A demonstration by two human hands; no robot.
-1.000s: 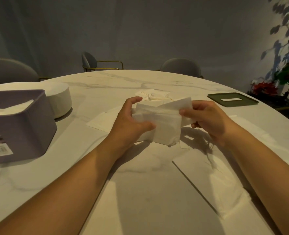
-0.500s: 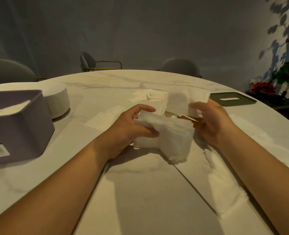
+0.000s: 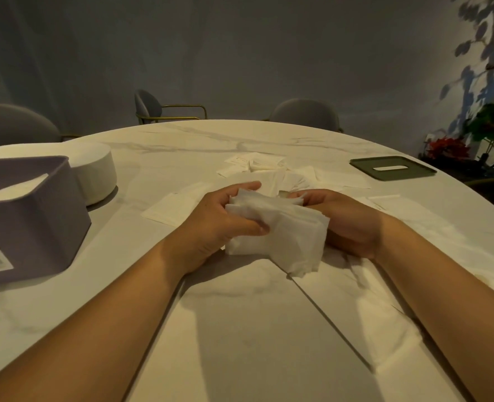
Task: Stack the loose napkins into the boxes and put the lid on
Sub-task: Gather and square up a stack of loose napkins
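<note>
A thick stack of white napkins is held just above the table's middle. My left hand grips its left side, thumb on top. My right hand holds its right side from behind, fingers curled at the far edge. A purple box stands at the left with napkins inside. The dark green lid with a slot lies far right. Loose napkins lie scattered beyond my hands, and another lies to the left of them.
A white round base stands behind the purple box. More napkins lie flat near the front right of the marble table. Chairs stand around the far side, and potted plants are at the right.
My right hand, which held a single napkin up, has come down and laid it onto the stack; both hands now hold the stack together.
</note>
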